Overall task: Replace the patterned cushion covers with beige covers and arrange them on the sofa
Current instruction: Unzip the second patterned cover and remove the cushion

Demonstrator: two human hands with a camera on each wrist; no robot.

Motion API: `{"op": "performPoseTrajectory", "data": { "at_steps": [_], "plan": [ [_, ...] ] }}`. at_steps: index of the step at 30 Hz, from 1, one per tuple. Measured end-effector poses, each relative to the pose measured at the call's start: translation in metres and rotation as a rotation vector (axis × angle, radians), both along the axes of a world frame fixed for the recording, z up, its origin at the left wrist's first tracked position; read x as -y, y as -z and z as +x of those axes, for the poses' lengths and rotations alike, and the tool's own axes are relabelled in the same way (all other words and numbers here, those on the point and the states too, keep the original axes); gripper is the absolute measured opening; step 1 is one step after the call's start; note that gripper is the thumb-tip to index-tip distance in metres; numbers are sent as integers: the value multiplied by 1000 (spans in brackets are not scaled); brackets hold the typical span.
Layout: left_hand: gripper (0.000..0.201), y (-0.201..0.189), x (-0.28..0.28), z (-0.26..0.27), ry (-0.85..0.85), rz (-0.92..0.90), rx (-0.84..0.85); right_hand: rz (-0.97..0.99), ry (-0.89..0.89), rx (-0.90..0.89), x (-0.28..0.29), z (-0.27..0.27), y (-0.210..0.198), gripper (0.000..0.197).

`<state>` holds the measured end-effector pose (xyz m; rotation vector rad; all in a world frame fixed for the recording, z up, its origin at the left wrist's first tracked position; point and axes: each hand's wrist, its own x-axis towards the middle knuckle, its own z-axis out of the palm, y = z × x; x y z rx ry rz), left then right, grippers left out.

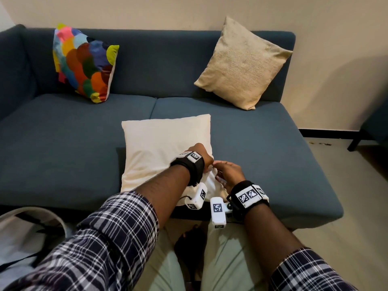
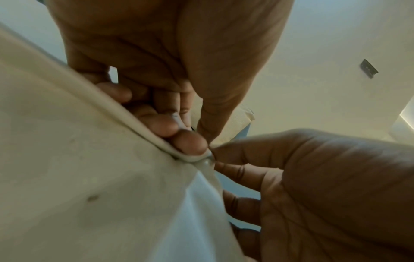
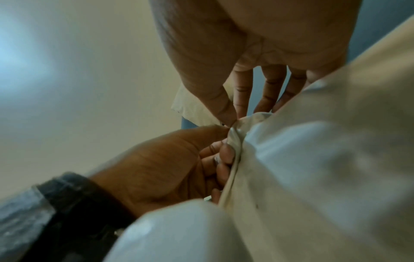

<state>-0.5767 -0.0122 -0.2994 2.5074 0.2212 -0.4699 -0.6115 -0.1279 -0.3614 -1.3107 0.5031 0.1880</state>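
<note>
On the front edge of the blue sofa (image 1: 273, 148) lies a cream cushion (image 1: 159, 143), and both hands meet at its near right corner. The left hand (image 1: 200, 157) curls its fingers (image 2: 190, 141) over the cover's edge, while the right hand (image 1: 230, 172) pinches the same bunched corner. Against the backrest lean a patterned cushion (image 1: 84, 64) at the left and a beige cushion (image 1: 243, 64) at the right.
</note>
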Motion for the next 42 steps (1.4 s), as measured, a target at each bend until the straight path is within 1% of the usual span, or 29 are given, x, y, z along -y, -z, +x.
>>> {"op": "performPoseTrajectory", "data": {
  "at_steps": [2,3,7,8,11,14,17,19,22,25,27,31,34,36,37,39,42],
  "plan": [
    [27,-1,1,-1,-6,-6,3,30,-2,6,2,-2,0,13],
    [25,-1,1,-2,-5,-9,5,37,1,7,2,-3,-1,16],
    [11,0,1,-2,-2,-23,-15,68,17,23,6,-6,1,24],
    [11,-1,1,-1,-5,-33,-16,70,11,32,7,-6,2,27],
    [26,-1,-1,0,-13,-36,8,62,-13,46,7,-7,5,30],
    [30,3,0,-2,-9,-30,29,57,0,55,7,-10,6,29],
    [27,8,1,-1,2,-54,6,53,30,45,6,-9,4,24],
    [28,9,1,0,4,-78,14,35,13,46,5,-7,4,21],
    [41,5,1,1,-26,-101,19,-42,-59,78,2,-5,7,16],
    [41,1,-1,1,-39,-125,9,-194,-50,134,-1,-2,8,11],
    [41,-1,-1,0,-43,-125,18,-279,-31,178,-2,0,6,14],
    [45,-2,-5,-1,-7,-69,12,-358,-54,242,-4,0,6,22],
    [41,-4,-11,1,50,-52,-12,-391,-65,265,-1,-1,6,23],
    [26,-6,-14,3,82,-63,-10,-421,-80,273,1,0,3,23],
    [23,-8,-16,3,87,-68,-5,-440,-82,274,2,2,2,23],
    [31,-14,-21,2,99,-62,10,-488,-84,279,5,7,-1,23],
    [34,-20,-29,0,182,-30,9,-520,-92,279,7,12,-4,22]
  ]
}}
